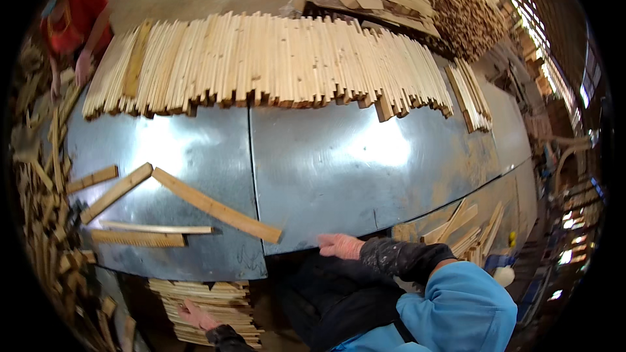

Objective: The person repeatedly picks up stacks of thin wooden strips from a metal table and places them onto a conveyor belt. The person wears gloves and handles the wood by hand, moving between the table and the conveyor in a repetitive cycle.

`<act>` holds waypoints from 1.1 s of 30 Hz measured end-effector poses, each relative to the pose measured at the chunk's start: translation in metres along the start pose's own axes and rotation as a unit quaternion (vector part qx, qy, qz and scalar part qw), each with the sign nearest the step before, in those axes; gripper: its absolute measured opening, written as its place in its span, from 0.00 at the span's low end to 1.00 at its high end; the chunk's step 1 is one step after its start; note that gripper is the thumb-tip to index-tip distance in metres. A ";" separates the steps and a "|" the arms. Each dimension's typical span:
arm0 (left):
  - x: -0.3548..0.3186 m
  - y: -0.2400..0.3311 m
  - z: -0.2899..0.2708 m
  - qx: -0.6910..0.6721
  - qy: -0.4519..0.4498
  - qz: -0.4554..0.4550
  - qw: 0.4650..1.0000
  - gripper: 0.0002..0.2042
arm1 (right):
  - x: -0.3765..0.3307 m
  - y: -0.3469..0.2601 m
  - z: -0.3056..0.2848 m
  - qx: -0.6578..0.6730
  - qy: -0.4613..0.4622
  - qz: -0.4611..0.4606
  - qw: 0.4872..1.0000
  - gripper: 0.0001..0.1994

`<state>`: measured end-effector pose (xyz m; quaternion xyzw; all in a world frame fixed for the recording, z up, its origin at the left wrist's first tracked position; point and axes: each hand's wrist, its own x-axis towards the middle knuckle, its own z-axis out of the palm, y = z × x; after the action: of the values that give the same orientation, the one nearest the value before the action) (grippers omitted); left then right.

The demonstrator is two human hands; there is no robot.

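Reaching down below the table edge, the person's left hand lay with fingers spread loose on a low stack of wooden slats, gripping nothing that I could see. The right hand rested flat and relaxed on the near rim of the sheet-metal table, empty. It looked like the picking-up step; the next move would call for closing the fingers round one slat and lifting it clear of the edge. The stacked slats ran left to right. On the table a loose long slat pointed diagonally, far-left to near-right, beside several shorter slats.
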<state>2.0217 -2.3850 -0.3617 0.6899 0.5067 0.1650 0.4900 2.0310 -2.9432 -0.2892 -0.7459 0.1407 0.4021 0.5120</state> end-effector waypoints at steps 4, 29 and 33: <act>-0.116 0.139 0.066 -0.033 -0.184 0.099 0.977 0.24 | 0.025 0.045 -0.100 0.065 0.169 -0.028 0.983 0.40; -0.414 0.226 0.626 -0.087 -0.483 0.077 0.868 0.49 | 0.167 0.009 -0.508 -0.023 0.501 0.034 0.865 0.56; -0.424 0.229 0.632 -0.144 -0.416 0.039 0.897 0.46 | 0.171 0.004 -0.515 -0.015 0.502 0.036 0.864 0.57</act>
<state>2.4193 -3.0726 -0.3487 0.6364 0.2004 -0.0465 0.7434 2.3726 -3.3621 -0.3406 -0.8486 0.3999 -0.0063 0.3462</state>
